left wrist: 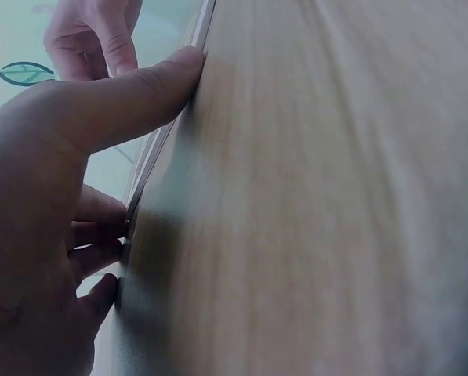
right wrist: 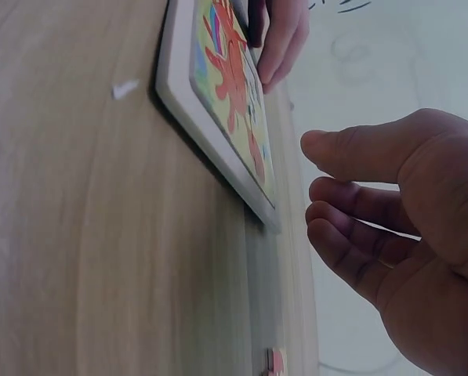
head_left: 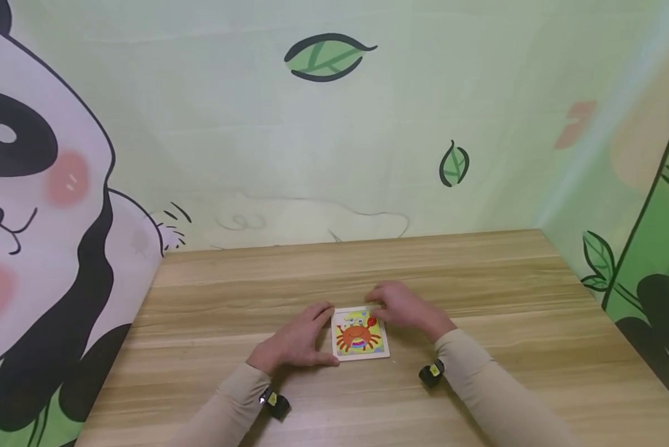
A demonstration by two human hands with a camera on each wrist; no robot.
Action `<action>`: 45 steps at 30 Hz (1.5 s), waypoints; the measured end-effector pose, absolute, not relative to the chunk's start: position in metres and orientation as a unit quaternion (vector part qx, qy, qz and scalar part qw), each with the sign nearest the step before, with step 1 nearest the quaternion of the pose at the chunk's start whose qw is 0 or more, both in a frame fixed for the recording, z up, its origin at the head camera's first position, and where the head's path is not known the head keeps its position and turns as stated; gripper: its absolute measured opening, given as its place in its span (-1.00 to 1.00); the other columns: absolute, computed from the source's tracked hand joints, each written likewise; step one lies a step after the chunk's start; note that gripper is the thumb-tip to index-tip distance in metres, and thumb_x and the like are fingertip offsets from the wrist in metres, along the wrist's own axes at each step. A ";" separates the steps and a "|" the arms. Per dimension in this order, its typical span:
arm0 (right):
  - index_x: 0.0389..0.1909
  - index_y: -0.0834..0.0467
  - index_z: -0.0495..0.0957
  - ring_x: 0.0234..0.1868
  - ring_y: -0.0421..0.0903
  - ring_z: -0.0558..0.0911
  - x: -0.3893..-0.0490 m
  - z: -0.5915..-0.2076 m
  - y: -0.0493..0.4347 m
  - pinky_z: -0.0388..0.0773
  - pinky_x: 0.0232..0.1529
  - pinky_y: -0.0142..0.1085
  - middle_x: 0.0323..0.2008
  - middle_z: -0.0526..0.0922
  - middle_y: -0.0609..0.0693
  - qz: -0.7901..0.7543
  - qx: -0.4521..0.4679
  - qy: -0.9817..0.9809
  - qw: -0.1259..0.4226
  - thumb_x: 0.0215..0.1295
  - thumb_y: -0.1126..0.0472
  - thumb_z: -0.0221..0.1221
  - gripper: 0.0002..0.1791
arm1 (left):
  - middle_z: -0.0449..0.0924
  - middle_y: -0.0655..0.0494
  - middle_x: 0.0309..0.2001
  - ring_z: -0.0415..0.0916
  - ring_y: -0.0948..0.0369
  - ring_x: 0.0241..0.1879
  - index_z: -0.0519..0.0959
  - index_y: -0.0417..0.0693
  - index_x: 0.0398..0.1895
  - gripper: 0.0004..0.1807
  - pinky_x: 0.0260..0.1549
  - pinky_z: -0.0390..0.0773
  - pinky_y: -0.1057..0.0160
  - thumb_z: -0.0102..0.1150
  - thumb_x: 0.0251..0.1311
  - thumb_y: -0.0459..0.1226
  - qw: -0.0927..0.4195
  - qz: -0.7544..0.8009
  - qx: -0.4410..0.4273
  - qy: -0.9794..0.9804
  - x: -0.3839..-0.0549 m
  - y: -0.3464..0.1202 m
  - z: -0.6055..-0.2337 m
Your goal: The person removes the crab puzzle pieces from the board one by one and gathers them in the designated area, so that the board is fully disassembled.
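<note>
Leftmost, a printed panda (head_left: 91,223) is showing on the backdrop (head_left: 211,124) along the left edge of the wooden desk (head_left: 211,285). Next, the left hand (head_left: 295,338) is gripping a square crab puzzle (head_left: 359,335) by its left side, its thumb touching the near left corner and its fingers curling about the far left one. A black wrist camera (head_left: 278,407) is sitting at that sleeve. The puzzle is lying picture up, around midway between the desk's left and right edges and well short of its far edge. Just beyond its near right corner, a tiny white scrap (right wrist: 125,88) is resting. Farther right, the right hand (head_left: 406,304) is hovering by the puzzle's far right corner, fingers loosely bent, grasping nothing.
</note>
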State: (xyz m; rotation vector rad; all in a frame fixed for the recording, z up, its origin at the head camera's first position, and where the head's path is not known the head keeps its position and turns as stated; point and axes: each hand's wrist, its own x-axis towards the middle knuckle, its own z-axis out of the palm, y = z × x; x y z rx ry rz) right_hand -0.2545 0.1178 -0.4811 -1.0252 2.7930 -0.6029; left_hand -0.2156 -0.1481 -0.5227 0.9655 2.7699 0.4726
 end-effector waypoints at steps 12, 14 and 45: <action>0.02 0.21 0.64 0.03 0.03 0.61 -0.254 -0.484 0.104 0.56 0.12 -0.07 -0.01 0.65 0.10 -0.202 -0.346 0.912 0.083 0.23 0.26 0.26 -0.67 | 0.10 -0.09 0.46 0.13 0.02 0.42 0.10 -0.22 0.49 0.19 0.41 0.23 0.07 0.29 -0.06 0.32 0.085 0.159 0.325 0.928 -0.216 -0.149 -0.523; 0.02 0.21 0.64 0.03 0.03 0.61 -0.254 -0.484 0.104 0.55 0.13 -0.07 -0.01 0.65 0.10 -0.202 -0.348 0.912 0.081 0.23 0.26 0.26 -0.68 | 0.10 -0.09 0.46 0.13 0.02 0.42 0.10 -0.21 0.49 0.19 0.41 0.23 0.08 0.30 -0.06 0.32 0.084 0.160 0.324 0.929 -0.215 -0.149 -0.523; 0.03 0.16 0.64 0.09 -0.01 0.54 -0.252 -0.489 0.080 0.49 0.22 -0.12 0.02 0.60 0.05 -0.141 -0.402 0.901 0.077 0.28 0.27 0.22 -0.70 | 0.11 -0.09 0.45 0.11 0.03 0.44 0.13 -0.25 0.47 0.17 0.43 0.19 0.10 0.30 -0.04 0.31 0.069 0.159 0.340 0.924 -0.216 -0.149 -0.524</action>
